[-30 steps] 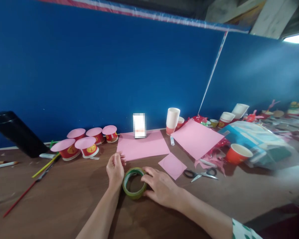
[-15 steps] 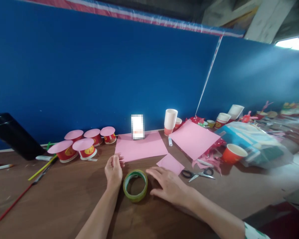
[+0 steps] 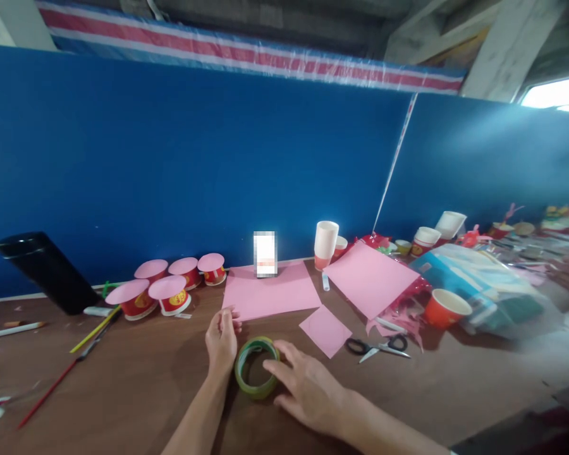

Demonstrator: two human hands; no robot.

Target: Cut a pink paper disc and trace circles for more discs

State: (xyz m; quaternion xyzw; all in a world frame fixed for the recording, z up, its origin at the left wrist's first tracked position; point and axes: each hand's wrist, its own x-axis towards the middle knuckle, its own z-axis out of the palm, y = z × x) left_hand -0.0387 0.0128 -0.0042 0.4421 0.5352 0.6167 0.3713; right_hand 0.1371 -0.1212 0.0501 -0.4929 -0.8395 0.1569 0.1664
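Observation:
A roll of green-yellow tape (image 3: 241, 374) lies on the brown table between my hands. My right hand (image 3: 308, 382) reaches over its right edge, fingers apart, with one fingertip above the roll's opening. Just left of the roll, my left hand (image 3: 222, 338) has its fingers curled together; whether anything small is between them is hidden. Beyond the hands lies a large pink sheet (image 3: 270, 294). A smaller pink square (image 3: 325, 331) is to its right, beside black-handled scissors (image 3: 378, 347) with their blades spread.
Several red cups topped with pink discs, one here (image 3: 169, 296), stand at the left near a black cylinder (image 3: 52, 272). At the right are a pink sheet (image 3: 370, 278), an orange cup (image 3: 446, 309) and plastic bags (image 3: 493, 284). A white cup stack (image 3: 325, 243) stands behind.
My right hand has moved left onto the tape roll's edge, one finger now over its opening. The view has tilted up slightly. My left hand keeps its curled pose.

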